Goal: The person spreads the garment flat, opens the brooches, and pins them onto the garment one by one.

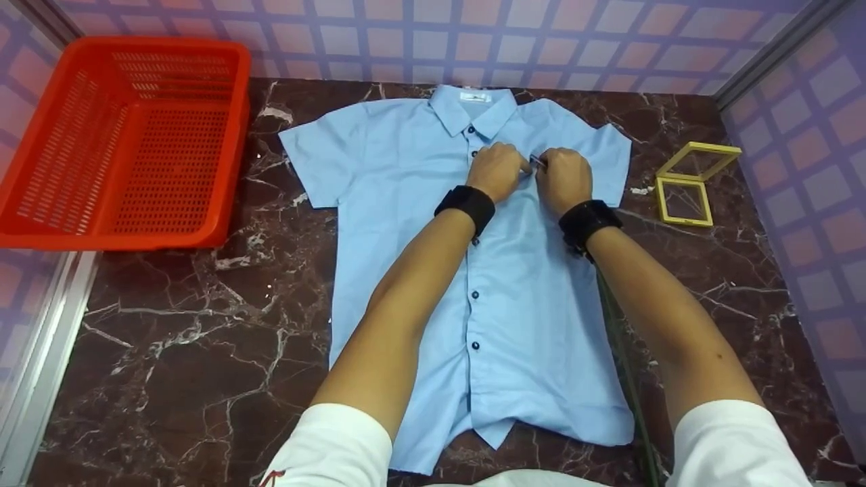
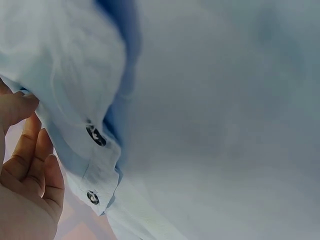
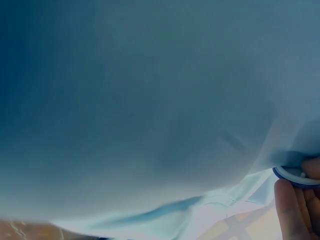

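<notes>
A light blue short-sleeved shirt lies front up, collar away from me, dark buttons down its middle. My left hand is over the chest beside the button strip. In the left wrist view, the thumb and forefinger of that hand pinch a raised fold of the shirt cloth. Just to the right, my right hand grips a small round badge by the chest. The right wrist view shows the badge's pale, blue-rimmed disc between thumb and fingers; its far part is cut off by the frame edge.
A red plastic basket stands at the left. To the right of the shirt sits a small yellow frame-like case with its lid raised. Dark marbled tabletop surrounds the shirt, and checked panels border the back and sides.
</notes>
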Demonstrator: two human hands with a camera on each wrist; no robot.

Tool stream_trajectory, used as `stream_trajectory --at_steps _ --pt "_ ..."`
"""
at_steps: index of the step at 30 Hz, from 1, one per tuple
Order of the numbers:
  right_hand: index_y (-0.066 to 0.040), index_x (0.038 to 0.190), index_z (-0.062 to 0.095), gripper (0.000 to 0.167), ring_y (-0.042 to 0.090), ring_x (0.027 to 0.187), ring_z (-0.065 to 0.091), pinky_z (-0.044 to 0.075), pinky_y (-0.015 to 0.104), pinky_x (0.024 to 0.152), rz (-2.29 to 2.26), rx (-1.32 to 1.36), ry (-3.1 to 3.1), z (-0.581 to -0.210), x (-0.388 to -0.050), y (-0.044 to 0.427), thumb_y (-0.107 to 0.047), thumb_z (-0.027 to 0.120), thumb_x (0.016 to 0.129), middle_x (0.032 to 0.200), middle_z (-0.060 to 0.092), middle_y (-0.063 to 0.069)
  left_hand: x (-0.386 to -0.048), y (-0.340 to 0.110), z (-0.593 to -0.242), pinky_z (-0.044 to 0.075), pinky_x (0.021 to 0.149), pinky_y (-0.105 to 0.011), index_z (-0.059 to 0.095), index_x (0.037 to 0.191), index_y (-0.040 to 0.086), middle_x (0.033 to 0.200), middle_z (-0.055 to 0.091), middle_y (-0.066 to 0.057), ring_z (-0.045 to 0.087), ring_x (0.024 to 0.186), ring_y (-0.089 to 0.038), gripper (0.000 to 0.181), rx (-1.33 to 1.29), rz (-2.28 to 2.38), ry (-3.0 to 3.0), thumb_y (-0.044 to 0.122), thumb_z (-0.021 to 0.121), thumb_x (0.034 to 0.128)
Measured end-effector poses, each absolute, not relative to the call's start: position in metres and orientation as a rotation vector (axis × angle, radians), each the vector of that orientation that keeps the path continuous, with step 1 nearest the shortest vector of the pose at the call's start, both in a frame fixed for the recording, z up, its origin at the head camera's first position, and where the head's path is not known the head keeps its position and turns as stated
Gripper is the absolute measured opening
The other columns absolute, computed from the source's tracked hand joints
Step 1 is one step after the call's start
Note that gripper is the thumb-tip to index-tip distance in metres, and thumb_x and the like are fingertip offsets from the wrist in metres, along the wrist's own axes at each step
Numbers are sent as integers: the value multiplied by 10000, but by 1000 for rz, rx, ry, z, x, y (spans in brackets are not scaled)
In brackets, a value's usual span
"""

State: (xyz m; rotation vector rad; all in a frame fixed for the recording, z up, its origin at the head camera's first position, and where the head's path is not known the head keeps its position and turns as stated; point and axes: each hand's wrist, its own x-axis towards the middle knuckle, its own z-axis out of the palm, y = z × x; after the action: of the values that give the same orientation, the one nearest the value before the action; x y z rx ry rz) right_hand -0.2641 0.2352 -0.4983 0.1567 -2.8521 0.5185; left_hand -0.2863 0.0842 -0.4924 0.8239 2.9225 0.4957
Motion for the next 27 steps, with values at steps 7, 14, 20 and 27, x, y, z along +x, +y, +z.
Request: stream_trajectory --at_steps 7,14,20,27 --pt "30 858 730 158 402 809 659 499 522 756 518 154 -2857 -499 -264 235 -43 599 908 846 705 205 -287 85 -495 461 921 -393 730 1223 325 1181 685 -8 604 1098 -238 327 813 489 2918 152 540 1020" --pt "32 821 707 191 421 803 654 491 536 749 526 150 -2874 -501 -264 235 -55 576 929 824 690 221 -285 85 -495 458 936 -389 726 1233 307 1200 683 -7 602 1116 -232 308 816 507 2913 166 549 1024" --pt "4 717 664 191 425 754 648 491 530 709 510 185 -2828 -502 -262 236 -35 591 890 760 678 211 -285 84 -496 480 931 -416 733 1217 333 1212 688 -15 611 1118 -260 326 861 449 2940 153 540 1026" --pt "10 761 686 163 421 761 652 484 531 709 522 175 -2838 -501 -262 235 -40 599 889 785 688 211 -285 84 -495 477 931 -418 738 1213 328 1204 690 -25 610 1110 -266 325 856 450 2943 151 540 1026"
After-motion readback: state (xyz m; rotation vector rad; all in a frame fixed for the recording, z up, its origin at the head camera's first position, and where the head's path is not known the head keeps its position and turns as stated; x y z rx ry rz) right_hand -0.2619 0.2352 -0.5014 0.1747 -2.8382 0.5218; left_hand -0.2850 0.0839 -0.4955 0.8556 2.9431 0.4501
